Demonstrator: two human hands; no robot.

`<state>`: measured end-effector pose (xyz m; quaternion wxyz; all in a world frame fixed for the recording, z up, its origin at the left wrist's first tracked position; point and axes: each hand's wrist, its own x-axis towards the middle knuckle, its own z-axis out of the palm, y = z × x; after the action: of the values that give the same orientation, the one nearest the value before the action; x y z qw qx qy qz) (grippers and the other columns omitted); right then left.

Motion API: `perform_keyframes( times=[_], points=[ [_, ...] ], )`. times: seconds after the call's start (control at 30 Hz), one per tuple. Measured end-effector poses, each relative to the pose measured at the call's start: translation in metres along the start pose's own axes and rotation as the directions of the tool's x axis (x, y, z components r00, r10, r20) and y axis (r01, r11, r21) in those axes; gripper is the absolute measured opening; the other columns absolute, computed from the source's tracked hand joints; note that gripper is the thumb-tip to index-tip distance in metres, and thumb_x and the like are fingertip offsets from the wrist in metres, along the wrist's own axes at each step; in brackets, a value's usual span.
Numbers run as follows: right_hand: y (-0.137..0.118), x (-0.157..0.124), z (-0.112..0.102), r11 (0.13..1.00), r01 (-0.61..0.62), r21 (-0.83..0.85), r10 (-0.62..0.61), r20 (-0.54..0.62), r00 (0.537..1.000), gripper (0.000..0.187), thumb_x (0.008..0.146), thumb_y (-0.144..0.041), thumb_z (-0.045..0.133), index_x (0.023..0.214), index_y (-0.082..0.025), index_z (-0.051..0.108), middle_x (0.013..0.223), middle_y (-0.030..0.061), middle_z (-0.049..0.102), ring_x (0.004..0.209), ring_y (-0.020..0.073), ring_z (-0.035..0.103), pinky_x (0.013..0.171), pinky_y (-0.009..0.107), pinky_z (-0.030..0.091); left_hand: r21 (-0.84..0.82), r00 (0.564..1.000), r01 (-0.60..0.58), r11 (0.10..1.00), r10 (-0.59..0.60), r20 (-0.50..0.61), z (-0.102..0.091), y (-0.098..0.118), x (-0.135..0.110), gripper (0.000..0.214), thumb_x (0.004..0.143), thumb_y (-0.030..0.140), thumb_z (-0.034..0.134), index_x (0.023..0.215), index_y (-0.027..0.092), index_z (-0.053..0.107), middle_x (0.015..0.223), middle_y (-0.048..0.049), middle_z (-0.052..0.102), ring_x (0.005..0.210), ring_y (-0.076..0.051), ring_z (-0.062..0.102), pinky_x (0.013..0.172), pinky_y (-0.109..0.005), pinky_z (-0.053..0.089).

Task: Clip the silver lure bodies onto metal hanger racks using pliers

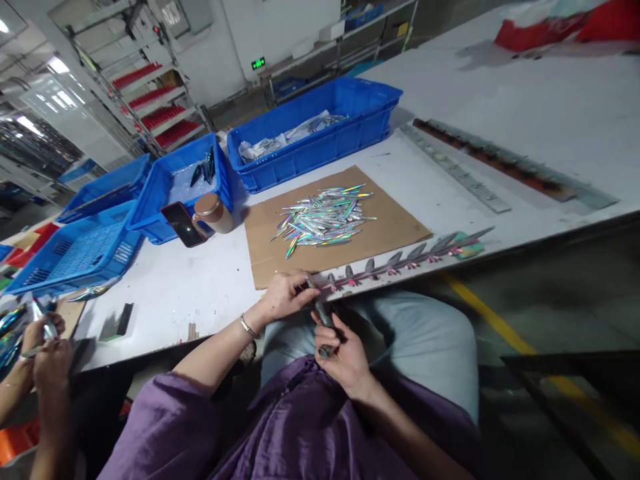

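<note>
My right hand [346, 352] is wrapped around a dark grey hand tool [325, 313], held upright at the table edge above my lap; one rounded end shows below the fingers. My left hand [286, 297] is closed, thumb and forefinger pinched at the tool's upper end, and whatever lies between them is too small to make out. From these fingers a narrow strip [380, 271] with several grey leaf-shaped pieces runs right along the table edge, its far end on a green pad [469, 247]. Behind it, a pile of slender, shiny silver fish-shaped pieces [325, 217] lies on brown cardboard [395, 223].
A long blue crate [320, 148] and a smaller blue crate [150, 223] stand behind, beside a lidded cup [220, 217] and a phone [183, 225]. Metal strips [455, 170] lie at right. At far left another person's hands [50, 347] hold a shiny piece.
</note>
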<state>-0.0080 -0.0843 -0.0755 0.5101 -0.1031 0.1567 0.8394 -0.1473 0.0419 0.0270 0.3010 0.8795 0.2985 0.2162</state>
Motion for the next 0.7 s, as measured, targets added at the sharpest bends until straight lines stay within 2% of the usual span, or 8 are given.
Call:
perform_keyframes(
  times=[0.07,0.13,0.23,0.3,0.4,0.5,0.6,0.7],
  points=[
    [-0.002,-0.003,-0.003,0.999,0.002,-0.048,-0.003,-0.034,0.999,0.028,0.086,-0.027,0.077,0.108,-0.012,0.067,0.062,-0.0085,0.053,0.048,0.0021,0.047,0.047,0.011,0.042,-0.061,0.996,0.051,0.997,-0.046,0.075,-0.011,-0.004,0.002,0.019,0.093,0.029,0.066,0.104,0.015,0.073,0.095,-0.0078,0.075,0.080,-0.017,0.069,0.073,-0.025,0.050],
    [-0.006,-0.009,-0.007,0.984,0.044,-0.172,-0.063,-0.104,0.993,0.036,0.080,-0.030,0.084,0.107,-0.011,0.069,0.065,-0.0052,0.058,0.052,0.0036,0.049,0.046,0.012,0.041,-0.014,0.987,0.145,0.989,-0.143,0.067,-0.024,-0.012,0.011,0.020,0.091,0.025,0.065,0.107,0.015,0.073,0.096,-0.0067,0.077,0.078,-0.016,0.069,0.071,-0.024,0.050],
    [-0.010,-0.021,-0.010,0.908,0.145,-0.393,-0.225,-0.164,0.961,0.046,0.068,-0.037,0.093,0.101,-0.014,0.071,0.070,-0.0007,0.064,0.056,0.0065,0.051,0.042,0.014,0.033,0.242,0.932,0.359,0.901,-0.336,-0.133,-0.039,-0.027,0.039,0.014,0.087,0.027,0.071,0.095,0.016,0.074,0.087,-0.0052,0.076,0.077,-0.018,0.068,0.071,-0.025,0.049],
    [-0.009,-0.029,-0.008,0.841,0.196,-0.504,-0.306,-0.144,0.941,0.045,0.065,-0.041,0.094,0.094,-0.017,0.070,0.070,0.0000,0.065,0.057,0.0072,0.050,0.040,0.014,0.024,0.370,0.891,0.453,0.811,-0.411,-0.191,-0.043,-0.035,0.062,0.011,0.081,0.027,0.076,0.085,0.017,0.073,0.081,-0.0054,0.075,0.077,-0.021,0.068,0.071,-0.027,0.048],
    [-0.004,-0.039,0.002,0.744,0.231,-0.627,-0.365,-0.092,0.926,0.043,0.066,-0.048,0.091,0.085,-0.019,0.066,0.069,0.0008,0.066,0.057,0.0080,0.049,0.043,0.016,0.023,0.430,0.879,0.471,0.770,-0.449,-0.159,-0.044,-0.041,0.087,0.013,0.079,0.016,0.073,0.068,0.017,0.066,0.071,-0.0074,0.072,0.076,-0.023,0.069,0.071,-0.028,0.048],
    [0.003,-0.045,0.015,0.643,0.246,-0.725,-0.409,-0.053,0.911,0.045,0.069,-0.056,0.087,0.085,-0.019,0.067,0.069,0.0017,0.067,0.059,0.0097,0.052,0.048,0.018,0.032,0.421,0.875,0.477,0.771,-0.461,-0.148,-0.050,-0.041,0.089,0.024,0.081,0.012,0.068,0.060,0.018,0.058,0.061,-0.0071,0.066,0.069,-0.022,0.068,0.067,-0.028,0.047],
    [0.008,-0.042,0.024,0.623,0.263,-0.737,-0.438,-0.050,0.898,0.047,0.068,-0.058,0.087,0.084,-0.018,0.067,0.069,0.0018,0.067,0.059,0.0102,0.054,0.051,0.019,0.037,0.239,0.882,0.471,0.849,-0.456,-0.119,-0.057,-0.036,0.066,0.018,0.088,0.021,0.063,0.072,0.017,0.057,0.058,-0.0022,0.064,0.057,-0.017,0.065,0.060,-0.025,0.047],
    [0.010,-0.033,0.031,0.760,0.250,-0.600,-0.391,-0.115,0.913,0.042,0.065,-0.045,0.092,0.082,-0.018,0.064,0.068,0.0020,0.067,0.057,0.0092,0.054,0.042,0.014,0.027,-0.288,0.920,0.347,0.893,-0.384,-0.081,-0.056,-0.026,0.029,0.020,0.091,0.035,0.065,0.092,0.018,0.053,0.064,0.0011,0.066,0.055,-0.014,0.065,0.058,-0.025,0.052]
  ],
)
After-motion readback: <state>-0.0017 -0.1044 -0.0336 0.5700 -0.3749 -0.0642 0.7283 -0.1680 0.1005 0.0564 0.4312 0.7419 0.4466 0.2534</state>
